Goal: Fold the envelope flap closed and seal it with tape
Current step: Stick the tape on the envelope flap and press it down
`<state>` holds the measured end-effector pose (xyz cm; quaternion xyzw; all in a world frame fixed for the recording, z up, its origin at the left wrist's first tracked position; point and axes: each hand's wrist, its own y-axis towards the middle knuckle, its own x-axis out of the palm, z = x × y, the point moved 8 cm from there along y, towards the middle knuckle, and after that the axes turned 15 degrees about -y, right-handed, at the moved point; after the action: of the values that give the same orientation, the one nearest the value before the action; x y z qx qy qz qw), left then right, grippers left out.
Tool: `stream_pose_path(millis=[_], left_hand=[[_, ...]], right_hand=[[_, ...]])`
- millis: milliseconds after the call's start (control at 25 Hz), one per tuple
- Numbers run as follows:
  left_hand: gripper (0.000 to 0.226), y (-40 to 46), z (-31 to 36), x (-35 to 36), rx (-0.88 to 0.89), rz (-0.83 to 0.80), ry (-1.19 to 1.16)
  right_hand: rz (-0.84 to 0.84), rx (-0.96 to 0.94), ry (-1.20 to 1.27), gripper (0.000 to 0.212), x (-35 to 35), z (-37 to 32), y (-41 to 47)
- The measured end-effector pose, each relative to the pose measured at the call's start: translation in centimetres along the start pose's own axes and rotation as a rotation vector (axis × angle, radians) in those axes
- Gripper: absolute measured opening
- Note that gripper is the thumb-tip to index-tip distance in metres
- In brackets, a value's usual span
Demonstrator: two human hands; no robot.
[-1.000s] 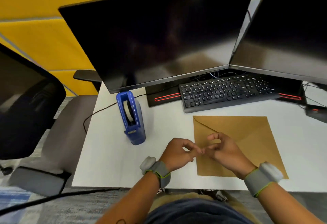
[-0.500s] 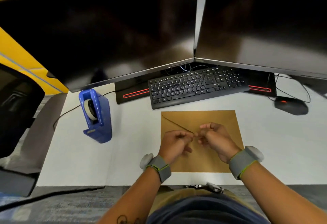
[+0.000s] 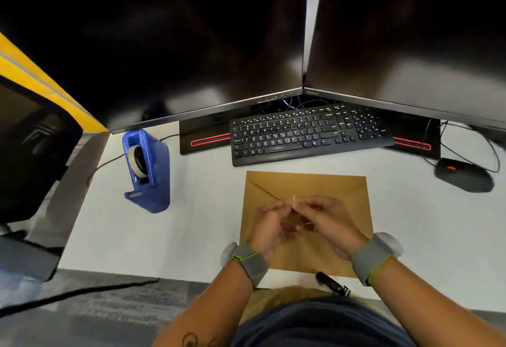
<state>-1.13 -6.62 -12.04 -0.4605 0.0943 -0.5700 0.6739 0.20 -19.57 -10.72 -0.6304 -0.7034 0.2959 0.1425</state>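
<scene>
A brown envelope [image 3: 323, 187] lies flat on the white desk [image 3: 197, 204], its flap folded down toward me. My left hand [image 3: 269, 226] and my right hand [image 3: 327, 220] hover together over the envelope's middle, near the flap's tip. A small clear strip of tape [image 3: 293, 200] shows between the fingertips of both hands; the picture is blurred there. A blue tape dispenser [image 3: 149, 171] with a white roll stands upright to the left, well apart from the envelope.
A black keyboard [image 3: 306, 135] lies just beyond the envelope under two dark monitors [image 3: 191, 45]. A black mouse [image 3: 464, 174] sits at the right. A dark office chair [image 3: 30, 152] stands left of the desk. A small black object [image 3: 330, 283] lies at the desk's front edge.
My head has turned so the view centres on the envelope. Both hands moved from its left edge to over its middle, staying pinched together on the tape.
</scene>
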Motion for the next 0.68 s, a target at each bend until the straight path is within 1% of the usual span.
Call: stream_pose_path(millis=[120,240,400,440,560,640,680], left_hand=[[0.02,0.3,-0.4,-0.1,0.0,0.025,-0.067],[0.017,0.5,-1.0,-0.3,0.001,0.038,-0.085],[0.015,0.9,-1.5,-1.0,0.041,0.069,-0.011],[0.014,1.1,-1.4,-1.1,0.08,0.075,0.038],[0.014,1.7,-0.6,-1.5,0.289,0.098,0.27],[0.02,2.3,0.1,-2.2,0.413,0.174,0.394],[0.023,2.4,0.8,-2.3,0.504,0.203,0.482]], right_hand=[[0.036,-0.025,-0.015,0.011,-0.3,0.3,0.6],[0.03,-0.009,-0.023,0.011,-0.3,0.8,1.0],[0.064,0.026,-0.045,0.013,-0.5,1.5,1.4],[0.088,0.021,-0.073,0.013,-0.8,1.5,1.6],[0.18,-0.014,-0.193,0.013,-2.3,1.4,2.2],[0.251,-0.009,-0.196,0.013,-4.0,1.7,2.8],[0.266,-0.014,-0.195,0.014,-4.7,1.9,3.1]])
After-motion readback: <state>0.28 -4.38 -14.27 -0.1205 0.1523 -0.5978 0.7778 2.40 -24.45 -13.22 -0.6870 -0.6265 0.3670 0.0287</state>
